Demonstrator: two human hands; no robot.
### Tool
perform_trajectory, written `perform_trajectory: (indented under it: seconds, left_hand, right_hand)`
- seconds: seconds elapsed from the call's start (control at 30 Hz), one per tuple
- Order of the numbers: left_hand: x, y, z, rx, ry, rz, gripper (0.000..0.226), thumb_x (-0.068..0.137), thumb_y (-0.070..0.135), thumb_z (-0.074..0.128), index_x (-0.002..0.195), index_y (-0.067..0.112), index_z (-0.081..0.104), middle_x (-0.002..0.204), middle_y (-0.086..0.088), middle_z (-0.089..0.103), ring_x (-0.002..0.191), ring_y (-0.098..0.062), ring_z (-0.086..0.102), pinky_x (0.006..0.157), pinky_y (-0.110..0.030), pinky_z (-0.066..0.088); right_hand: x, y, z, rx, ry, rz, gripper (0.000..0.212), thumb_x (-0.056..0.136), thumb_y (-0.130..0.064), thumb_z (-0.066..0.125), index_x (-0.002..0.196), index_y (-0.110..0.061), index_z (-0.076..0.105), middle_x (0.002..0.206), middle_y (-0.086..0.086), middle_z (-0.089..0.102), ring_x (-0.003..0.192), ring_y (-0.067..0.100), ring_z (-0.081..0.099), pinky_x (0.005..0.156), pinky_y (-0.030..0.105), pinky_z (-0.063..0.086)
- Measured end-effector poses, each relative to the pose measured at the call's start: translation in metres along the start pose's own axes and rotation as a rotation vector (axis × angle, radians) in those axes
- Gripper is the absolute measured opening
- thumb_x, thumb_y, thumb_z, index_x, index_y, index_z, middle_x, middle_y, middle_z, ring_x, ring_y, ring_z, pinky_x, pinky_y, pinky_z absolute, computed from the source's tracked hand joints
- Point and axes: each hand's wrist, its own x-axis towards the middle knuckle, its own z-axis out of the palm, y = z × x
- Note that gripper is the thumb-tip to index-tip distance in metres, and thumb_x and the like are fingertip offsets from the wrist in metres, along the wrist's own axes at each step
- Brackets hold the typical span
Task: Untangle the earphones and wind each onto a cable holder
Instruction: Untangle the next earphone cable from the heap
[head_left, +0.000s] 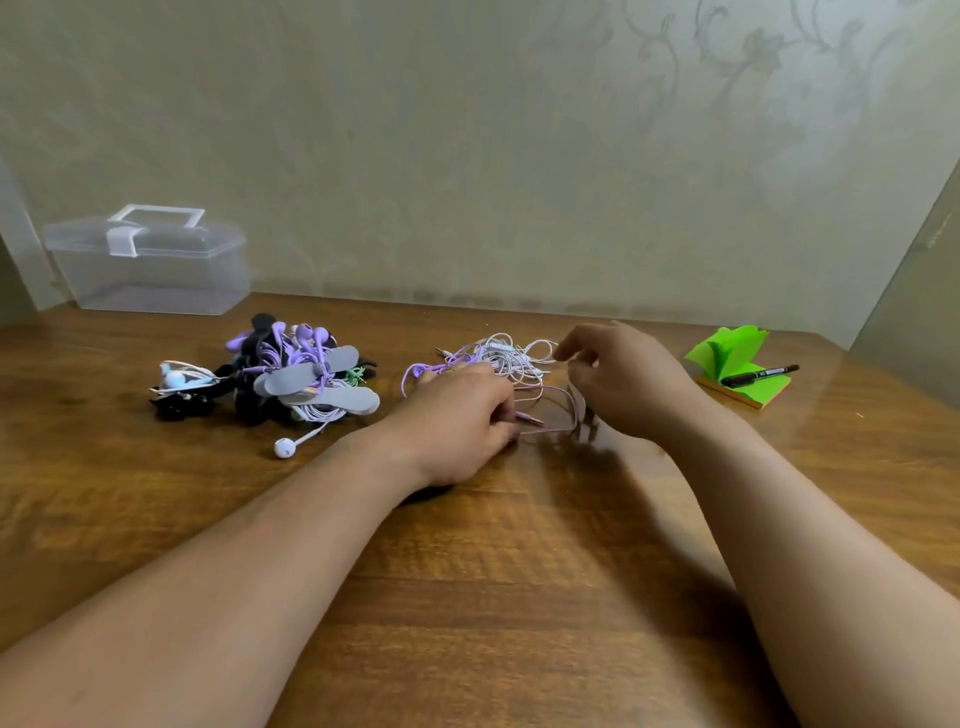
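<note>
Glossy brown wood table (467, 597), plenty of bare room toward the near edge. Mid-table, a loose tangle (501, 353) of thin white and purple earphone wires, no real direction to it, just loops every which way. Out of its near side, a pink cable (556, 410) in a long flat loop, lying left-right between the hands, plug tip pointing right by the left knuckles. Left hand (462, 421) knuckles-up, fingers curled down, pinching that cable. Right hand (623, 379) at the tangle's right edge, thumb and forefinger bent close together by a white loop; can't tell whether actually nipping it. Well off to the left, a pile (306, 374) of wound sets on flat grey round-ended holders (337, 400), one white bud (284, 448) trailing nearward. Clear plastic box (150, 265) back left by the wall, green notes (748, 358) with a black marker (761, 374) on top far right.
</note>
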Motion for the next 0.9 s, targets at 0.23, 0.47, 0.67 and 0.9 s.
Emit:
perform_trajectory:
  seconds: [0.23,0.47,0.67,0.9]
  left_hand:
    - [0.002,-0.016,-0.021,-0.567,0.169,-0.118,0.014,0.105,0.033,0.05,0.092,0.028,0.053,0.081,0.005,0.066,0.068,-0.011,0.06,0.068,-0.034,0.049]
    - [0.001,-0.016,-0.049,-0.735,0.269,-0.073,0.009,0.1,0.023,0.067,0.096,0.018,0.061,0.076,-0.005,0.051,0.054,-0.01,0.051,0.046,-0.027,0.05]
    - [0.001,-0.02,-0.047,-0.825,0.366,-0.123,0.025,0.109,0.021,0.049,0.097,0.017,0.07,0.065,0.0,0.06,0.061,-0.015,0.055,0.068,-0.029,0.051]
    - [-0.001,0.004,-0.056,-1.192,0.296,-0.092,0.025,0.108,0.028,0.05,0.104,0.02,0.074,0.07,-0.003,0.053,0.072,-0.023,0.053,0.072,-0.033,0.053]
  right_hand:
    - [-0.01,-0.017,0.001,0.272,-0.154,-0.204,0.028,0.093,-0.011,0.059,0.109,-0.026,0.076,0.098,-0.013,0.074,0.086,0.002,0.063,0.077,0.029,0.046]
    - [-0.007,-0.03,-0.031,1.124,0.238,-0.136,0.023,0.106,-0.005,0.043,0.101,-0.017,0.062,0.056,-0.009,0.039,0.044,0.008,0.032,0.044,0.021,0.031]
    - [-0.001,-0.019,-0.049,1.387,0.376,0.094,0.015,0.103,-0.022,0.047,0.094,-0.017,0.057,0.06,-0.004,0.026,0.044,0.01,0.018,0.043,0.02,0.014]
    - [-0.017,-0.044,-0.018,1.079,-0.218,-0.04,0.027,0.109,-0.027,0.049,0.096,-0.012,0.068,0.067,0.002,0.036,0.051,0.012,0.024,0.048,0.025,0.014]
